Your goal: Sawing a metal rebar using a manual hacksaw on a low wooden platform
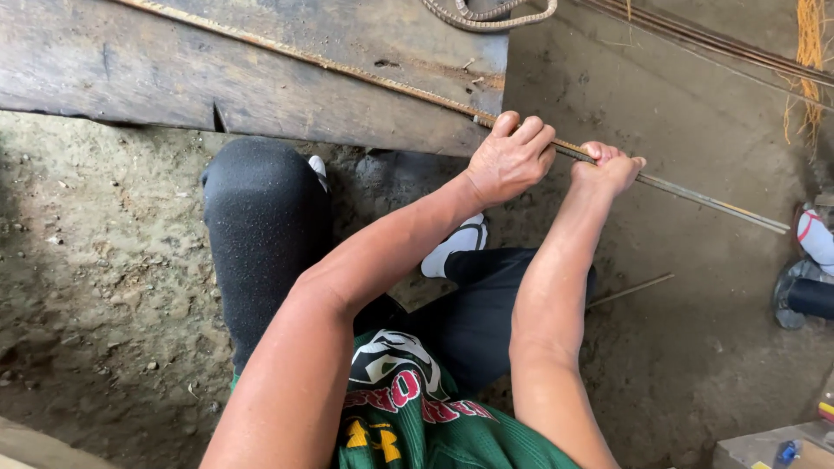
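Left hand is closed in a fist round a thin steel rod, knuckles up, fingers curled over the top of it; right hand sits just beside it on the same rod, also wrapped tight, thumb side toward the left hand; both hands are near touching, gripping where the rod leaves the edge of a wooden plank; the rod runs diagonally from upper left, lying across the plank, past the hands and out over the concrete floor toward the right; the stretch on the plank looks ribbed and rusty, the stretch right of the hands looks smoother and paler; both forearms reach forward from the bottom of the view, bare; below them a green printed shirt and dark trousers, one knee up at left, a white shoe on the ground under the left wrist; left part of the ground is loose dirt with small stones; more rods lie along the top right, a coiled rope at the top edge, orange twine in the corner; another person's shoe shows at the right edge; a short thin rod piece lies on the floor near the right forearm
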